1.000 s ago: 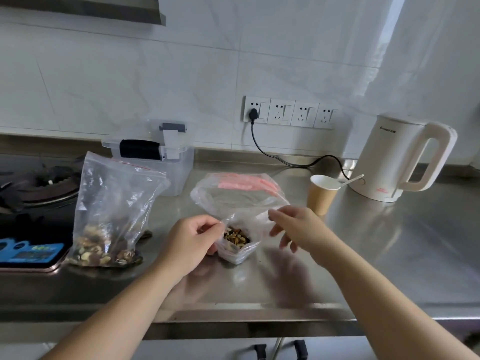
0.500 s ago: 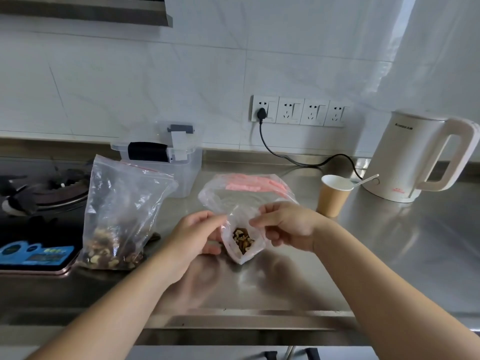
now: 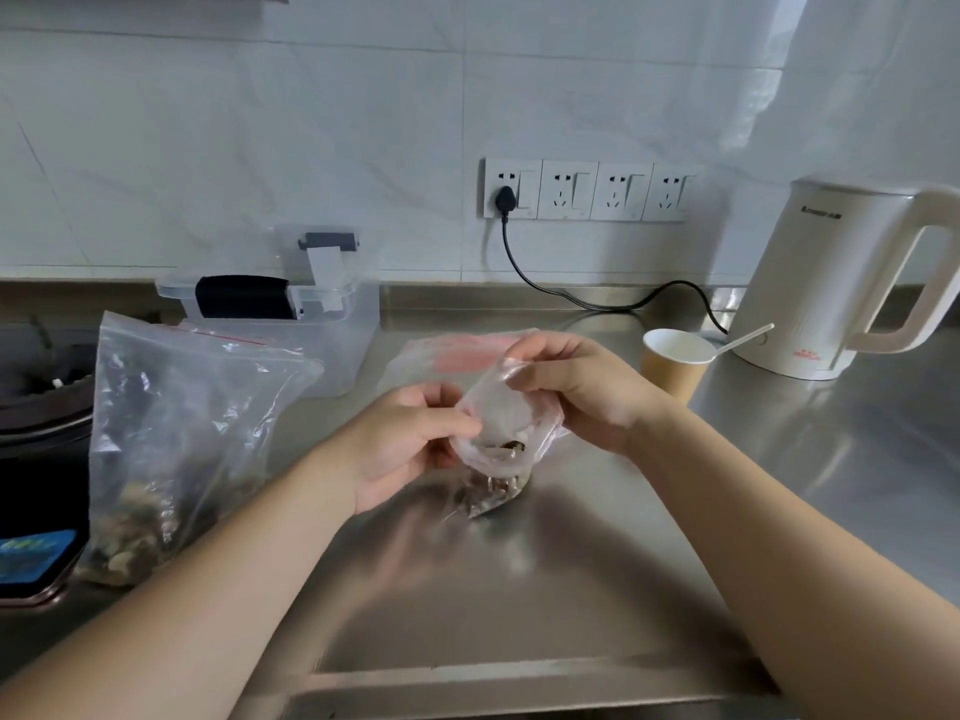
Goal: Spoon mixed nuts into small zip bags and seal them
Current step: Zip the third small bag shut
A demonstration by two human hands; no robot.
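A stainless steel counter [image 3: 597, 563] is observed, its near edge running across the bottom of the view. Two bare forearms extend over it from the near side.

At the centre, a small zip bag [image 3: 496, 433] is held above the counter between both hands, its nut-filled bottom just at the steel surface. The left hand [image 3: 402, 449] is curled on the bag's left side, thumb and fingers pinching the plastic. The right hand [image 3: 582, 392] is closed on the bag's upper right edge, fingers bent over its mouth. The bag is blurred; whether its seal is closed cannot be told. A few mixed nuts [image 3: 493, 493] are seen in its lower part.

To the near left, a large zip bag of nuts [image 3: 171, 449] stands upright on the counter, its red-lined mouth open at the top. At the left edge, a blue-faced item [image 3: 34, 558] and a gas hob [image 3: 36, 387] are partly in view.

Behind the hands, a stack of empty zip bags with pink strips [image 3: 457, 353] lies flat. Far left of it a clear plastic storage box [image 3: 311, 324] is noted. To the right stands a paper cup [image 3: 675, 366] with a white spoon [image 3: 745, 337] resting in it, near a white electric kettle [image 3: 836, 283].

On the far tiled wall, a row of sockets [image 3: 587, 189] is fitted, with a black plug and cord [image 3: 506, 202] in the leftmost.
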